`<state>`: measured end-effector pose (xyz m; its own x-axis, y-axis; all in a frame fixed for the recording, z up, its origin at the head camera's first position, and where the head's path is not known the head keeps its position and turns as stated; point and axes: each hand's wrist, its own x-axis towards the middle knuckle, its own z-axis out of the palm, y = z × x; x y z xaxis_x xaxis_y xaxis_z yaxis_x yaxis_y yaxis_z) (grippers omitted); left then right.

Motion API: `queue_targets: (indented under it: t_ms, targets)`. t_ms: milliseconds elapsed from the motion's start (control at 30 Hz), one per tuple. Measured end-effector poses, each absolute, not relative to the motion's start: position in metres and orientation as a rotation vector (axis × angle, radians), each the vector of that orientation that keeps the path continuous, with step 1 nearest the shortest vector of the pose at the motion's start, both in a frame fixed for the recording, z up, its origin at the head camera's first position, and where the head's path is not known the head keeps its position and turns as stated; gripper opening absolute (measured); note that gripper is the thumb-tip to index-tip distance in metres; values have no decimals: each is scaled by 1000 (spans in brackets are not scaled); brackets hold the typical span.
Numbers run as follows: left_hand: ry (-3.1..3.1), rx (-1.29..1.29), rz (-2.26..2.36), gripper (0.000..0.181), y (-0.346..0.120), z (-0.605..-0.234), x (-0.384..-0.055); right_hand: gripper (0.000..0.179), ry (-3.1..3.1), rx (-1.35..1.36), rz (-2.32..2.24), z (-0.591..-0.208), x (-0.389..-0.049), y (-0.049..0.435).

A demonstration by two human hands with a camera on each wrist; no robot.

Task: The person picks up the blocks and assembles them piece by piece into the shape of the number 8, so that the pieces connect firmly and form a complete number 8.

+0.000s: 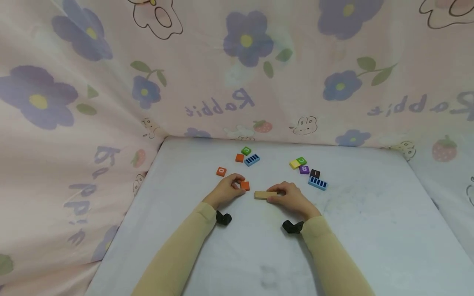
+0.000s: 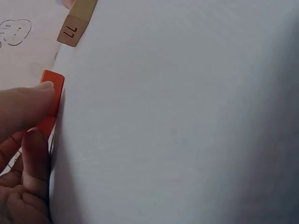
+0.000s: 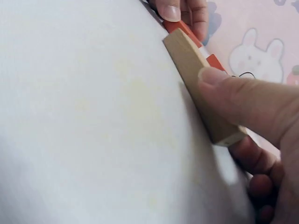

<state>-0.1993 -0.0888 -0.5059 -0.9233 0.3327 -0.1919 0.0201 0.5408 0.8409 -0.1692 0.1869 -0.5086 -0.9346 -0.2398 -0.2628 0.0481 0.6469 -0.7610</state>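
Observation:
Between thumb and fingers, my left hand [image 1: 226, 191] pinches an orange square tile [image 1: 245, 186] near the middle of the table; the left wrist view shows the thumb pressed on the tile [image 2: 58, 93]. My right hand [image 1: 290, 198] grips a plain wooden block [image 1: 261, 195], long and narrow, by its right part. The block's end [image 2: 70, 31] bears dark printed marks in the left wrist view. Seen from the right wrist, the thumb lies along the block [image 3: 194, 86]. A small gap separates block and tile in the head view.
Beyond my left hand lie an orange tile marked 0 [image 1: 221, 171], another orange tile [image 1: 240, 158], a green tile [image 1: 246, 151] and a blue slotted piece [image 1: 252, 160]. Farther right are yellow [image 1: 294, 164], green [image 1: 301, 160], purple [image 1: 304, 169] and dark [image 1: 315, 173] tiles beside another blue slotted piece [image 1: 317, 183].

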Motion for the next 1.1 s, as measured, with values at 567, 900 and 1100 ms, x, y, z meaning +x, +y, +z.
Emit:
queue_targets:
  t_ms: [567,900,1100]
  targets:
    - [2390,281,1336,31,-91,-511,-199,30,2507,-183,-1217,-510,-160,194]
    - [2433,248,1340,32,-90,-512,-204,31,2566,-198,-1182,-510,-173,188]
    - [2432,221,1349,32,-91,-509,-210,32,2537,-209,-1158,-510,-189,185]
